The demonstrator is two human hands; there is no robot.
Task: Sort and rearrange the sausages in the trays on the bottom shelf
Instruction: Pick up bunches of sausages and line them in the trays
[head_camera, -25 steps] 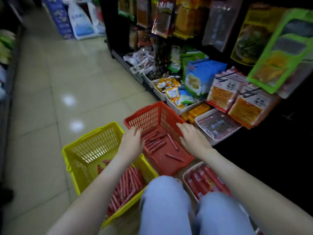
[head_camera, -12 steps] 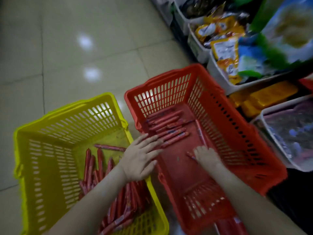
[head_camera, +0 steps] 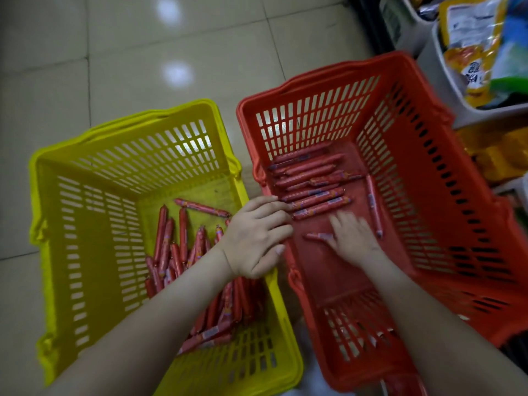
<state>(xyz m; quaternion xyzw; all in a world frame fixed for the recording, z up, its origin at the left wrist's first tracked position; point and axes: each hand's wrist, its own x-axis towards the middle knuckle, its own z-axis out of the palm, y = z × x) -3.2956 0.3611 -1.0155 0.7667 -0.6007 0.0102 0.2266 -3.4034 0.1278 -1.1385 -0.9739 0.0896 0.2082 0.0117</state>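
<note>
A red basket (head_camera: 328, 67) stands on the floor, right of a yellow basket (head_camera: 128, 121). Several red sausages (head_camera: 311, 178) lie side by side at the red basket's far end, and one sausage (head_camera: 374, 207) lies along its right wall. The yellow basket holds a loose pile of sausages (head_camera: 177, 252). My left hand (head_camera: 257, 238) reaches over the red basket's left rim, its straight fingers touching the near ends of the row. My right hand (head_camera: 354, 238), blurred, lies flat on the red basket's floor, touching a loose sausage (head_camera: 314, 236).
White shelf trays (head_camera: 437, 67) with snack packets stand at the upper right, with yellow packs (head_camera: 497, 155) below them. Glossy tiled floor (head_camera: 143, 52) stretches beyond both baskets. Red packets (head_camera: 405, 384) show at the bottom edge.
The view has tilted down and closed in on the baskets. My right hand went down to the red basket's floor by a loose sausage; my left hand stays at the red basket's left rim.
</note>
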